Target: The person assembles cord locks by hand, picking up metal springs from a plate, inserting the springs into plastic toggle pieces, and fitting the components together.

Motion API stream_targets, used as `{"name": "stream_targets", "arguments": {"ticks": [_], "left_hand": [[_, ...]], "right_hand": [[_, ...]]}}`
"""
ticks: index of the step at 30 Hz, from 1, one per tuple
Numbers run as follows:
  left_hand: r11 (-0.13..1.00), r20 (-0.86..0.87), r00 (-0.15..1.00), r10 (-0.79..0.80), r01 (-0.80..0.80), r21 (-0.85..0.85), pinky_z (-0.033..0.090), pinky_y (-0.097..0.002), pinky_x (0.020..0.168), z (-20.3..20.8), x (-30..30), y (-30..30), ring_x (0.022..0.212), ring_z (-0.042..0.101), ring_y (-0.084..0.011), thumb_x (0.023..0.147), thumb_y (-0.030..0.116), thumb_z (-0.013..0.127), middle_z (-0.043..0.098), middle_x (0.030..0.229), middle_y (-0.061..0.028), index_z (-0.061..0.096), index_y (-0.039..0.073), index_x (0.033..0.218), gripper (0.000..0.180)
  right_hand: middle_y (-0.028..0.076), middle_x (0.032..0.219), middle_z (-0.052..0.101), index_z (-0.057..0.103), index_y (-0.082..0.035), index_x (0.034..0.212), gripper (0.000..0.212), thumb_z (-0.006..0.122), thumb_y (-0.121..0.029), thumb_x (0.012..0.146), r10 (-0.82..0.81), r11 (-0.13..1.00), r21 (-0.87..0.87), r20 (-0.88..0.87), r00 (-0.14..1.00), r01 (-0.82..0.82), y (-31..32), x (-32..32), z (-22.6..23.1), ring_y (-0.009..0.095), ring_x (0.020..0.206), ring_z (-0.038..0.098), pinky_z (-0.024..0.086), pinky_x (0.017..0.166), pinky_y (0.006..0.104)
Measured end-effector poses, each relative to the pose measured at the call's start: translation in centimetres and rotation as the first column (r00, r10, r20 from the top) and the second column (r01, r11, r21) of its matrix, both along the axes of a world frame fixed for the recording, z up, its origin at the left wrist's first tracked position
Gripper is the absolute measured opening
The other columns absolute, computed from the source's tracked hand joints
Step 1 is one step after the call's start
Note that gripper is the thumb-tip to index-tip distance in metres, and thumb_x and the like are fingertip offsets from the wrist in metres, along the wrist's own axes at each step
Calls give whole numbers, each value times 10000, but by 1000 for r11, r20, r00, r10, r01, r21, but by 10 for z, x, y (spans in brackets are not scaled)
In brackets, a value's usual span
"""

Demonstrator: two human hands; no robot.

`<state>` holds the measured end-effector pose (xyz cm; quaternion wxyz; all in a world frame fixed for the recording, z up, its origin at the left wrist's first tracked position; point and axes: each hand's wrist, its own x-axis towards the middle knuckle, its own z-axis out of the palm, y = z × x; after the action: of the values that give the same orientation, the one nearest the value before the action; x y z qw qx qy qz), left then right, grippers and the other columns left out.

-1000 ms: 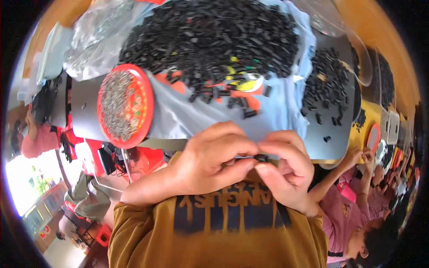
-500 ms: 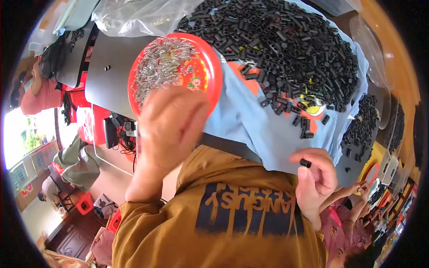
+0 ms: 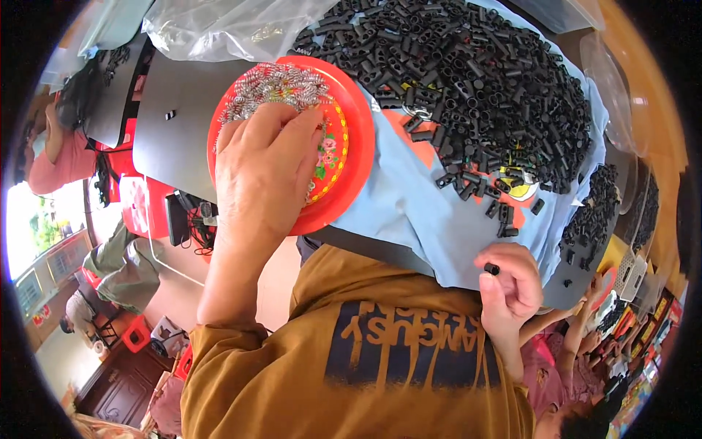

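On the red round plate with a yellow-edged floral print [image 3: 362, 146], the left hand [image 3: 263, 172] reaches in, fingers bent down at the loose silver coiled wire springs [image 3: 274, 84]. The springs lie under and just beyond its fingertips, their long axes mixed; whether it grips one cannot be told. Well to the plate's right and nearer the body, the right hand [image 3: 515, 282] pinches a short black hollow tube [image 3: 492, 269], open end showing, long axis foreshortened. Large upside-down lettering crosses the mustard-brown shirt [image 3: 292, 388]; no label reads on springs or tube.
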<state>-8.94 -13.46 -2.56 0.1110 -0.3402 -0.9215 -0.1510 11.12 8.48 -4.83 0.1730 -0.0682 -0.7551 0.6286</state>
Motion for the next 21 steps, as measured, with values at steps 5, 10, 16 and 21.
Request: {"name": "stream_targets", "arguments": {"ticks": [5,10,16,21], "left_hand": [[1000,7,1000,-15,15,-4,436,-365,737,0,-1,-3,768,576,-262,782,103,633,594,884,-53,642,88,968,186],[996,72,997,23,-29,87,439,-368,731,3,2,-3,764,578,-274,797,76,607,601,861,-70,631,71,933,138],[946,283,956,74,-157,284,446,-316,642,12,10,0,722,577,-232,838,40,568,612,827,-85,615,36,928,102],[757,688,724,-48,-422,498,409,-216,548,26,22,2,605,511,-72,880,22,542,613,774,-39,607,-1,966,110]], "right_hand": [[162,919,597,597,57,967,251,653,90,724,0,1000,4,-9,1000,0,-1,-2,1,220,808,578,465,718,293],[161,906,603,604,57,957,254,656,90,711,3,999,32,-17,1000,-3,1,-2,0,219,790,580,465,705,290],[151,892,611,606,57,947,249,658,84,706,-11,1000,21,-13,1000,12,0,0,2,215,775,584,465,698,290],[143,889,613,603,53,948,237,654,77,718,-33,999,-22,6,999,33,-2,-2,5,213,779,586,462,705,293]]}}
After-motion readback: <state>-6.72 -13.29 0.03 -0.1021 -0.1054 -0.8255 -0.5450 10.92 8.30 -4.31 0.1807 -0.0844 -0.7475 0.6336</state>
